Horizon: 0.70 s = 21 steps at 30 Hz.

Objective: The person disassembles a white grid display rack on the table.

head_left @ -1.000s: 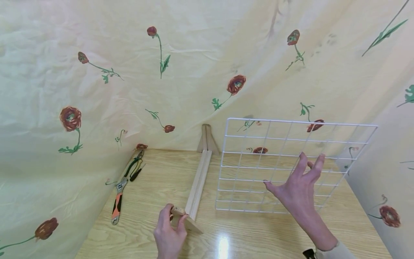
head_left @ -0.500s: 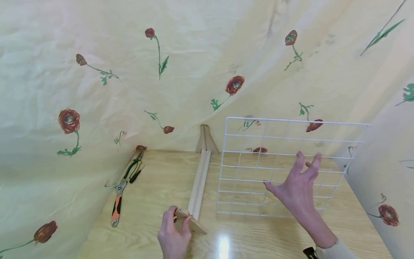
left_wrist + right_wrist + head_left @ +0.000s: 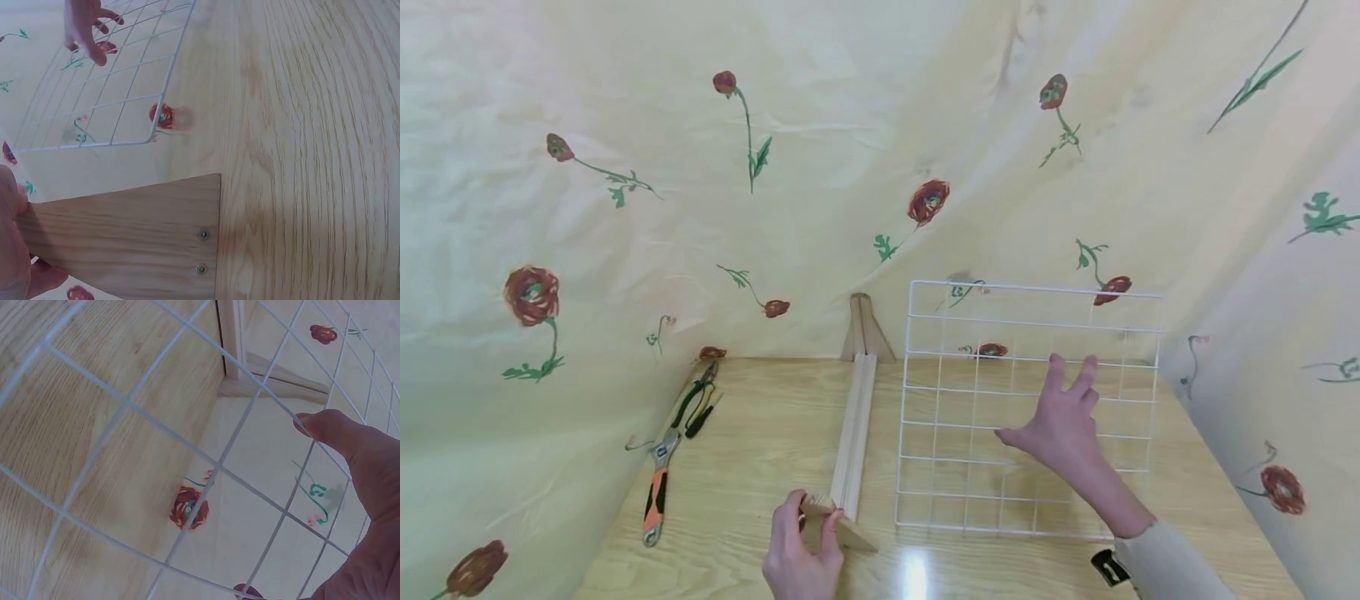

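Observation:
My left hand (image 3: pixel 801 550) grips the top of the near wooden end piece (image 3: pixel 854 536) of a stand. A grooved wooden bar (image 3: pixel 854 433) runs from it to the matching far end piece (image 3: pixel 867 333). In the left wrist view this end piece (image 3: pixel 125 231) shows two screws near its lower edge. To the right, my right hand (image 3: pixel 1063 425) holds a white wire grid panel (image 3: pixel 904 388) upright, fingers spread. The right wrist view shows the thumb (image 3: pixel 334 428) hooked at a wire; most other fingers are hidden there.
At the left lie an adjustable wrench (image 3: pixel 657 492), pliers (image 3: pixel 696 396) and a small dark-handled tool (image 3: pixel 700 418). A flowered cloth (image 3: pixel 820 208) hangs behind and at both sides of the wooden tabletop (image 3: pixel 760 433). A black clip-like object (image 3: pixel 1108 567) is by the right sleeve.
The grid panel has swung round, its right edge coming left, so it looks squarer. The right hand has moved left with it. The left hand keeps its grip on the end piece.

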Motion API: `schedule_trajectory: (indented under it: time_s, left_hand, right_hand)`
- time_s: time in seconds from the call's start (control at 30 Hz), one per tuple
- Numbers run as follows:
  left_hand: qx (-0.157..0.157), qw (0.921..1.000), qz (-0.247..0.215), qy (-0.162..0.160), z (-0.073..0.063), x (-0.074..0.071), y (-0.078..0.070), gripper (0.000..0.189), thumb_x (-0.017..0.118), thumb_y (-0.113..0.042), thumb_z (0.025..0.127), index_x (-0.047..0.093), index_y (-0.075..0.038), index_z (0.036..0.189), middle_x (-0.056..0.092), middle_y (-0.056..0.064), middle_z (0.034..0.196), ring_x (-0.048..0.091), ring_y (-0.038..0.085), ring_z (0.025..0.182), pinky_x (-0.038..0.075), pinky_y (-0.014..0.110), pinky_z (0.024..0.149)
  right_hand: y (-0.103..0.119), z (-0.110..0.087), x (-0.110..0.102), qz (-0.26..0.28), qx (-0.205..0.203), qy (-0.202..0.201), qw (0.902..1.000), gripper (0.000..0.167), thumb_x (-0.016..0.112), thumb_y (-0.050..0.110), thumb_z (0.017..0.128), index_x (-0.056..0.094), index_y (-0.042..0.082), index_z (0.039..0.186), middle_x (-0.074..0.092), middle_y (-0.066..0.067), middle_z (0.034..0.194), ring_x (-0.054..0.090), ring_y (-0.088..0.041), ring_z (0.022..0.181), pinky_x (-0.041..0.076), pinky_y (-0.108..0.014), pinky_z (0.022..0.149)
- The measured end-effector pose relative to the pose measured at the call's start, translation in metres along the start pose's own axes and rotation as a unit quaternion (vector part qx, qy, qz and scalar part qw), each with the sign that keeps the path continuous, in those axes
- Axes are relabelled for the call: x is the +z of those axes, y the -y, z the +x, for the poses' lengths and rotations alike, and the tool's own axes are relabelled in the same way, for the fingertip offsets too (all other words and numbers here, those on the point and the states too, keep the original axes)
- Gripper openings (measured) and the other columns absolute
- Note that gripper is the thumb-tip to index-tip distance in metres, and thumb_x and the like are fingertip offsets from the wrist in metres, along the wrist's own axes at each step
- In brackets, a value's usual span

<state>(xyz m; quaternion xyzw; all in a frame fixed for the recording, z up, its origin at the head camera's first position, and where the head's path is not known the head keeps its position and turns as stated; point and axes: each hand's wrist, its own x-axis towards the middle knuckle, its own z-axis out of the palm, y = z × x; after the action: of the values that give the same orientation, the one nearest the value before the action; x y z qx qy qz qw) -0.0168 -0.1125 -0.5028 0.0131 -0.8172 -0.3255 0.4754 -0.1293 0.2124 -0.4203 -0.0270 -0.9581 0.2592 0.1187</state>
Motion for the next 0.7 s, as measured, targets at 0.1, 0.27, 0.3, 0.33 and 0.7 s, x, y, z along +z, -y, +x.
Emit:
schedule_trajectory:
  time_s: [0.1,0.27,0.3,0.33,0.7]
  left_hand:
    - [-0.001,1.0000,0.000,-0.005,0.000,0.001,0.000,0.060,0.058,-0.054,0.096,0.062,0.006,0.106,0.065,0.017,0.088,0.068,0.032,0.064,0.059,0.041,0.047]
    - [0.006,0.9999,-0.002,-0.011,0.000,0.002,-0.001,0.059,0.058,-0.054,0.096,0.062,0.005,0.105,0.065,0.015,0.086,0.068,0.031,0.061,0.058,0.041,0.043]
    - [0.007,0.9999,-0.003,-0.009,0.001,0.002,-0.001,0.059,0.059,-0.054,0.096,0.062,0.005,0.105,0.065,0.015,0.087,0.068,0.031,0.062,0.058,0.040,0.044]
    - [0.010,0.9999,-0.006,-0.010,0.001,0.003,-0.002,0.059,0.059,-0.054,0.096,0.062,0.005,0.105,0.065,0.014,0.086,0.068,0.030,0.061,0.058,0.040,0.044]
    - [0.040,0.9987,0.003,-0.032,-0.002,0.009,-0.002,0.059,0.060,-0.055,0.095,0.064,0.003,0.102,0.065,0.012,0.084,0.066,0.026,0.056,0.057,0.034,0.041]
  right_hand:
    - [0.000,0.006,0.005,-0.007,0.003,0.030,0.9995,0.136,0.098,0.033,0.055,0.008,-0.008,0.150,-0.018,-0.044,0.149,0.025,-0.072,0.114,0.049,-0.058,0.047]
    - [-0.004,0.011,0.014,-0.018,0.009,0.068,0.9975,0.135,0.098,0.034,0.055,0.009,-0.009,0.148,-0.017,-0.047,0.147,0.026,-0.074,0.113,0.050,-0.061,0.049]
    - [-0.005,0.012,0.016,-0.022,0.012,0.074,0.9969,0.135,0.098,0.034,0.055,0.009,-0.009,0.148,-0.017,-0.048,0.147,0.027,-0.074,0.113,0.050,-0.060,0.048]
    - [-0.006,0.013,0.017,-0.024,0.013,0.080,0.9964,0.135,0.098,0.034,0.055,0.009,-0.009,0.148,-0.017,-0.048,0.147,0.027,-0.074,0.113,0.051,-0.060,0.048]
    - [-0.019,0.022,0.034,-0.041,0.049,0.162,0.9847,0.141,0.097,0.037,0.057,0.003,-0.011,0.149,-0.020,-0.048,0.145,0.024,-0.074,0.115,0.052,-0.052,0.048]
